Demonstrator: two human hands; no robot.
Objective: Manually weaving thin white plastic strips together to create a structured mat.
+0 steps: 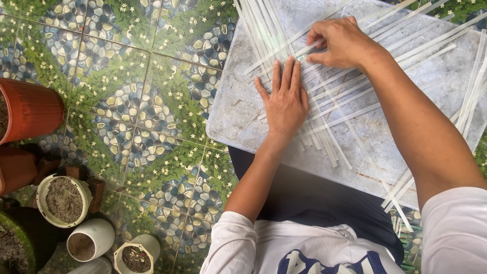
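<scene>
A grey-white flat board (238,109) rests across my lap. Several long pale strips (340,109) lie on it, crossing each other in a loose weave. My left hand (284,99) lies flat, fingers together, pressing down on the strips near the board's middle. My right hand (340,40) is just above it, fingers curled and pinching one strip (304,49) at the crossing point.
The floor is tiled with a pebble-and-flower pattern (152,101). At the left stand an orange-brown pot (28,109) and several small white pots of soil (63,200). More strips hang over the board's lower right edge (401,195).
</scene>
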